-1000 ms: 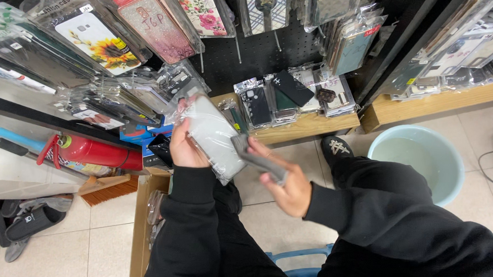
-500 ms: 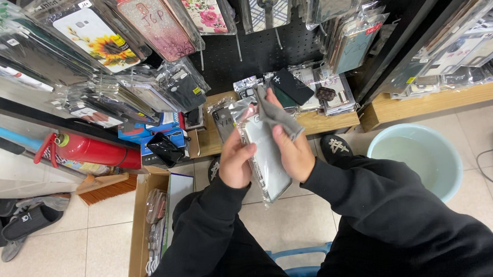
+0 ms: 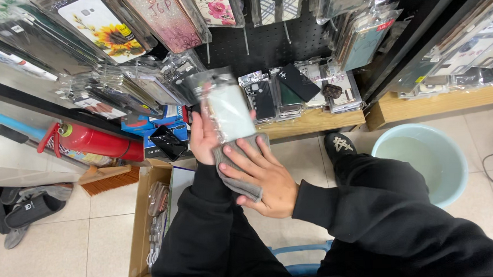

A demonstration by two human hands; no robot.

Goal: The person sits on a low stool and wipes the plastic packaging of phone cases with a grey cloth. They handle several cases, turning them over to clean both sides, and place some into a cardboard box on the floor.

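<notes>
Looking down from the head camera, I see the left hand (image 3: 204,138) holding a phone case in a clear plastic sleeve (image 3: 227,108), upright and a little blurred. The left fingers are closed around the left edge and back of the package, so it is gripped from behind. The right hand (image 3: 263,174) lies flat with the fingers spread, pressing a grey cloth (image 3: 238,167) against the lower part of the same package. The cloth is between the right palm and the package, and its loose end hangs below the fingers. I cannot tell if the right thumb pinches the cloth from behind.

Just above the held package hang more packaged phone cases (image 3: 137,25) on a black pegboard (image 3: 263,46), one with a sunflower print. To the right of the grip, near it, a row of small packaged cases (image 3: 298,89) stands on a wooden shelf (image 3: 314,120). To the left of the grip, well apart, a red fire extinguisher (image 3: 95,142) lies beside a small brush (image 3: 109,178). Below the left hand a cardboard box (image 3: 143,224) stands on the tiled floor. To the right of the right hand, beyond a black shoe (image 3: 341,147), stands a pale green bucket (image 3: 451,169).
</notes>
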